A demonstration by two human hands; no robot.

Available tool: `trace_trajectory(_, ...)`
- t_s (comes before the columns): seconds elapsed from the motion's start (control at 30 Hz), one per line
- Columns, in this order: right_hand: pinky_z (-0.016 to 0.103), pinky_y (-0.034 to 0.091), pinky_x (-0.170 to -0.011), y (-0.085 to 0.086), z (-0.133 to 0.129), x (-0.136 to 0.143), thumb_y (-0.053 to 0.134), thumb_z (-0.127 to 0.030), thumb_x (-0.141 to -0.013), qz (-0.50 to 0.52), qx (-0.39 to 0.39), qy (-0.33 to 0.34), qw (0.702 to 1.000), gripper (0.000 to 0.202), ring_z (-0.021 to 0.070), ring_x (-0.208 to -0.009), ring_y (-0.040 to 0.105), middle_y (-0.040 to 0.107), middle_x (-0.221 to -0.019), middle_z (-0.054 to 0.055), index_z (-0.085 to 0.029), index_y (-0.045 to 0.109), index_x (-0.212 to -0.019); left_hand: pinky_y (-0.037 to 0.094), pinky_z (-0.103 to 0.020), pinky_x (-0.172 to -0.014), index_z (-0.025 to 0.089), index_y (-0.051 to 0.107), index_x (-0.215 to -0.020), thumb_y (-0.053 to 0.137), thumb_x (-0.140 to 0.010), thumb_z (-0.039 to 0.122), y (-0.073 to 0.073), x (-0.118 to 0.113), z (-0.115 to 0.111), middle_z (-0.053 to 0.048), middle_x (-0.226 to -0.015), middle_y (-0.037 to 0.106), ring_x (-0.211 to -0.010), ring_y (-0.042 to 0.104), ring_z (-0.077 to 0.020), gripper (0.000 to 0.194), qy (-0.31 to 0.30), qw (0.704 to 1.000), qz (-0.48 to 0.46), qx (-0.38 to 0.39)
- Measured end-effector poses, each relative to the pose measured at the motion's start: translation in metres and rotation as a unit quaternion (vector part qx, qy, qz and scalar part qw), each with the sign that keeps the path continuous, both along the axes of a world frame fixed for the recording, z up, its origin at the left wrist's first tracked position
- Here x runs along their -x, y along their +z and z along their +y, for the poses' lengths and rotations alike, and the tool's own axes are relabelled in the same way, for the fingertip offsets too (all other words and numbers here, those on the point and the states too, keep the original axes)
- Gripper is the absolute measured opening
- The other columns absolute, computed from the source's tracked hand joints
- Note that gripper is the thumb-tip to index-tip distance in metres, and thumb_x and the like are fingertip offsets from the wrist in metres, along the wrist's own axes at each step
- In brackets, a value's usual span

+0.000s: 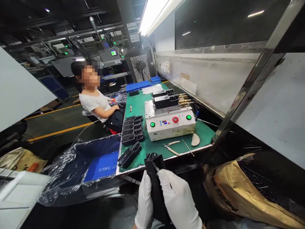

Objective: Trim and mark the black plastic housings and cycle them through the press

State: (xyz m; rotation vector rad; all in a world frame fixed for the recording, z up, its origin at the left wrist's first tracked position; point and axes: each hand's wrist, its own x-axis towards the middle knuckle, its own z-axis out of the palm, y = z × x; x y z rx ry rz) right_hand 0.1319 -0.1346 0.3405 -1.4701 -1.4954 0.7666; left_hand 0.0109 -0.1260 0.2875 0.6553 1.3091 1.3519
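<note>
A long black plastic housing [156,190] is held upright in front of me, just off the table's near edge. Along its left side lies my white-gloved left hand [145,202], closed around it. My right hand [177,195], also gloved, pinches a small thin blade [156,167] whose tip rests at the housing's upper right edge. Its handle is hidden in my fingers. On the table beyond, a similar black housing [130,155] lies at an angle, and several more stand in a row [132,129] behind it.
A white machine [170,127] with green and red buttons carries black housings on top. Cutting pliers [172,150], a thin rod [188,147] and a beige half-round piece [195,140] lie before it. A plastic-lined blue bin [101,167] stands left, a paper sack [235,187] right. A person [95,105] sits left.
</note>
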Motion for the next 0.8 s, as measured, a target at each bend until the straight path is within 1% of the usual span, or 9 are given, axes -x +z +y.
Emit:
trace_trajectory(0.13, 0.027, 0.048, -0.066, 0.001, 0.001, -0.001, 0.036, -0.039, -0.108, -0.006, -0.001, -0.004, 1.000, 0.045, 0.0196, -0.076, 0.071, 0.077, -0.087, 0.005, -0.024, 0.075, -0.090, 0.029, -0.045, -0.127, 0.019, 0.073, -0.124, 0.073, -0.072, 0.078, -0.001, -0.001, 0.000, -0.010, -0.137, 0.068, -0.143, 0.048, -0.0331, 0.079, -0.013, 1.000, 0.008, -0.005)
trace_trajectory(0.23, 0.027, 0.044, -0.061, 0.002, 0.001, -0.001, 0.035, -0.038, -0.108, -0.020, -0.007, -0.015, 1.000, 0.046, 0.0189, -0.072, 0.070, 0.077, -0.084, 0.005, -0.024, 0.076, -0.090, 0.031, -0.042, -0.126, 0.020, 0.072, -0.125, 0.070, -0.078, 0.076, -0.002, -0.003, -0.001, -0.008, -0.135, 0.069, -0.142, 0.049, -0.0311, 0.073, -0.019, 1.000, 0.018, -0.011)
trace_trajectory(0.37, 0.026, 0.044, -0.062, 0.005, 0.001, -0.001, 0.038, -0.037, -0.108, -0.023, 0.002, -0.024, 0.999, 0.044, 0.0186, -0.073, 0.071, 0.078, -0.085, 0.004, -0.025, 0.077, -0.092, 0.034, -0.037, -0.123, 0.022, 0.069, -0.131, 0.063, -0.088, 0.070, -0.004, -0.005, -0.003, -0.006, -0.137, 0.068, -0.143, 0.048, -0.0276, 0.065, -0.039, 0.999, 0.011, -0.024)
trace_trajectory(0.5, 0.025, 0.047, -0.067, 0.007, 0.003, -0.004, 0.039, -0.036, -0.108, 0.004, 0.020, -0.018, 1.000, 0.042, 0.0189, -0.079, 0.073, 0.079, -0.089, 0.004, -0.025, 0.078, -0.096, 0.034, -0.037, -0.123, 0.018, 0.068, -0.131, 0.061, -0.088, 0.072, -0.008, -0.005, -0.005, -0.009, -0.141, 0.066, -0.143, 0.048, -0.0291, 0.069, -0.026, 0.998, 0.044, -0.026)
trace_trajectory(0.67, 0.025, 0.050, -0.069, 0.006, 0.005, -0.008, 0.039, -0.038, -0.108, 0.032, 0.026, -0.004, 0.999, 0.042, 0.0192, -0.081, 0.074, 0.079, -0.092, 0.006, -0.024, 0.078, -0.100, 0.030, -0.037, -0.125, 0.015, 0.063, -0.134, 0.060, -0.086, 0.075, -0.013, -0.006, -0.006, -0.012, -0.149, 0.058, -0.149, 0.039, -0.0312, 0.076, -0.015, 0.997, 0.075, -0.031)
trace_trajectory(0.73, 0.025, 0.050, -0.068, 0.005, 0.005, -0.008, 0.038, -0.039, -0.108, 0.050, 0.024, 0.006, 0.998, 0.043, 0.0191, -0.081, 0.074, 0.079, -0.092, 0.007, -0.023, 0.078, -0.100, 0.028, -0.038, -0.126, 0.015, 0.060, -0.137, 0.061, -0.087, 0.074, -0.013, -0.008, -0.006, -0.013, -0.152, 0.055, -0.149, 0.039, -0.0316, 0.077, -0.007, 0.997, 0.071, -0.032)
trace_trajectory(0.8, 0.025, 0.050, -0.067, 0.004, 0.005, -0.006, 0.037, -0.041, -0.108, 0.071, 0.025, 0.010, 0.997, 0.046, 0.0187, -0.078, 0.073, 0.078, -0.089, 0.007, -0.021, 0.077, -0.096, 0.029, -0.038, -0.125, 0.015, 0.058, -0.138, 0.060, -0.086, 0.075, -0.013, -0.010, -0.007, -0.014, -0.151, 0.056, -0.147, 0.042, -0.0327, 0.079, -0.005, 0.996, 0.076, -0.038)
